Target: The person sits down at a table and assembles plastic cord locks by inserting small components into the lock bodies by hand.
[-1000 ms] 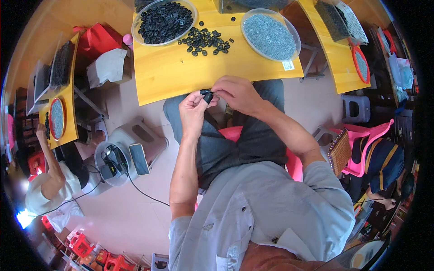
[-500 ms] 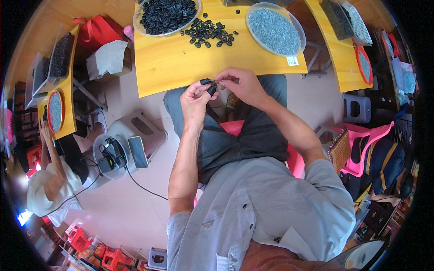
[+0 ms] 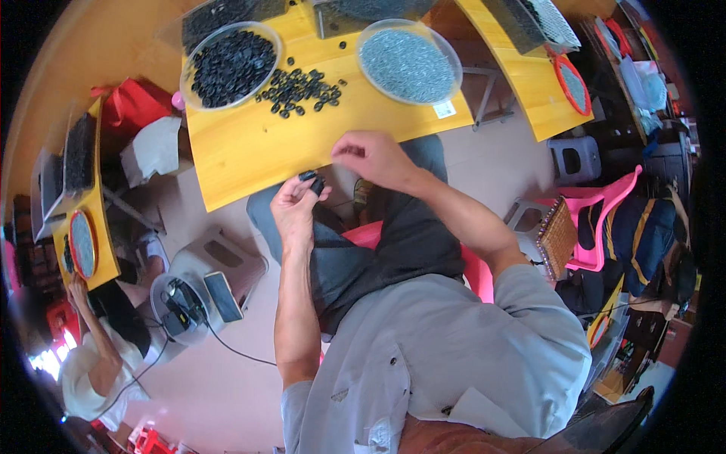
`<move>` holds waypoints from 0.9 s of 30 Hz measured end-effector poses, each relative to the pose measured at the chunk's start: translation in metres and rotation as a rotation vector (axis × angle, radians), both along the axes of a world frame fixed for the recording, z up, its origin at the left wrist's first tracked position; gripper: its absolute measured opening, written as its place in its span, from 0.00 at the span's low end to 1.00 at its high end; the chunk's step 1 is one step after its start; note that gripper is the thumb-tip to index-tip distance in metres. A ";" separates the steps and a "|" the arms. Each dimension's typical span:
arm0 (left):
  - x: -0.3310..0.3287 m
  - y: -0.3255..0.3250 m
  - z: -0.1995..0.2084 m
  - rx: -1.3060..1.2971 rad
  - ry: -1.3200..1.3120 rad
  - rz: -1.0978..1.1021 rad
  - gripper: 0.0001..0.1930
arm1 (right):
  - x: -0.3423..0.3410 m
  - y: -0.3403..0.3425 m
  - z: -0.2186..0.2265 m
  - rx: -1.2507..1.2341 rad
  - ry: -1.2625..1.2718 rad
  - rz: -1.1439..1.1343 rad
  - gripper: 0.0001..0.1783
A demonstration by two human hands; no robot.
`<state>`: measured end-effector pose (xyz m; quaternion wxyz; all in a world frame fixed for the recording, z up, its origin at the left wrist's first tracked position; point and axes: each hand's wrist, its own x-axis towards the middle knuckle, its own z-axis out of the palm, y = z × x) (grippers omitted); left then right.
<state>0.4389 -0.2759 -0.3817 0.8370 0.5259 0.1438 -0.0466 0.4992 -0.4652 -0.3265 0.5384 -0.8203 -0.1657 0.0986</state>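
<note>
Just off the near table edge, my left hand [image 3: 295, 203] is closed in a pinch. Black coverings or pieces show at its thumb and fingertip; which they are, and what is between them, I cannot make out. My right hand [image 3: 374, 159] is apart from it, above the edge of the yellow table [image 3: 234, 163]. Its fingers are curled and blurred. Beyond the hands lies a loose spread of small black oval parts [image 3: 302, 92]. A clear round tub of black parts [image 3: 234, 68] stands at the left, and a round tub of thin silvery pins [image 3: 408, 64] at the right.
Clear bins [image 3: 363, 17] stand at the table's back. On my left are a grey stool [image 3: 227, 261], a phone [image 3: 224, 296], a tub with black chargers [image 3: 181, 306] and a trailing cable. Another person's hand [image 3: 78, 293] works at the left table. A pink chair [image 3: 605, 219] is at right.
My right hand has parted from my left hand and moved up over the table edge. The whole view has shifted and turned, showing more of the table's back.
</note>
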 end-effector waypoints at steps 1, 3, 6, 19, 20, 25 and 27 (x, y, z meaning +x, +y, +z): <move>0.000 -0.001 0.000 -0.006 0.003 0.014 0.11 | 0.010 -0.012 0.004 -0.063 -0.153 -0.109 0.08; 0.001 0.000 -0.001 -0.016 -0.005 0.010 0.11 | 0.030 -0.037 0.017 -0.222 -0.427 -0.315 0.06; 0.003 -0.004 0.001 -0.033 -0.005 0.010 0.10 | 0.064 -0.092 0.025 -0.400 -0.550 -0.455 0.07; 0.004 -0.001 -0.001 -0.004 0.002 0.005 0.13 | 0.104 -0.123 0.002 -0.819 -0.293 -0.360 0.11; 0.004 -0.001 -0.001 -0.004 0.008 0.010 0.13 | 0.104 -0.123 0.002 -0.819 -0.296 -0.356 0.10; 0.004 0.000 0.001 0.006 0.010 0.008 0.13 | 0.103 -0.123 0.004 -0.808 -0.324 -0.338 0.08; 0.004 -0.001 0.001 0.006 0.009 0.011 0.13 | 0.105 -0.124 0.004 -0.800 -0.334 -0.335 0.07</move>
